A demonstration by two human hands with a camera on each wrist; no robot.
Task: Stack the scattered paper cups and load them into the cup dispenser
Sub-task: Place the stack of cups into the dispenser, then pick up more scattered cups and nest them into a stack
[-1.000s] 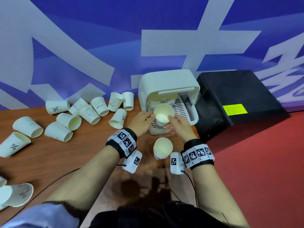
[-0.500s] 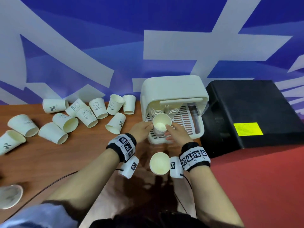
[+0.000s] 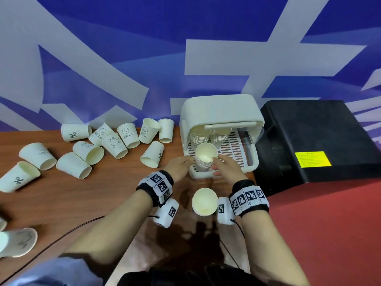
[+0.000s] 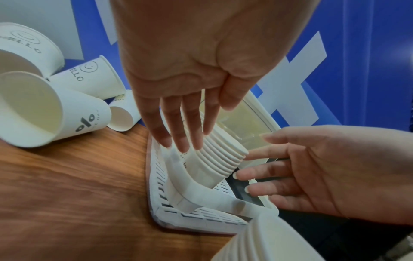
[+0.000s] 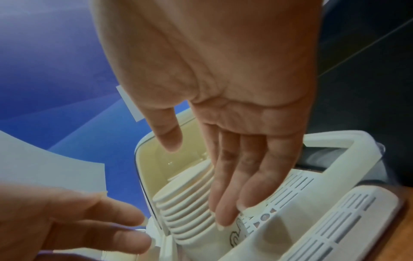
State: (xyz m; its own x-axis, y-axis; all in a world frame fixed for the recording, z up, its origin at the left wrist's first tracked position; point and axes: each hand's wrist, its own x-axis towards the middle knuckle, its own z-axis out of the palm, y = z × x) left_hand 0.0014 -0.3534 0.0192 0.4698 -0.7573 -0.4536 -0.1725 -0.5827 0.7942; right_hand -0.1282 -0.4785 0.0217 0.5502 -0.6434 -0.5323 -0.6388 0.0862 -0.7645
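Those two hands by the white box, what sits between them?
A nested stack of paper cups, standing on the dispenser tray. The left hand and right hand flank it; head view shows this.

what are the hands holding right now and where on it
Nothing is gripped. Left hand and right hand lay straight fingers against opposite sides of the cup stack on the dispenser tray.

Wooden table (image 3: 61, 203) with cups

Loose paper cups (image 3: 115, 142) lie left of the white dispenser (image 3: 221, 120); one stack (image 3: 204, 201) stands before it.
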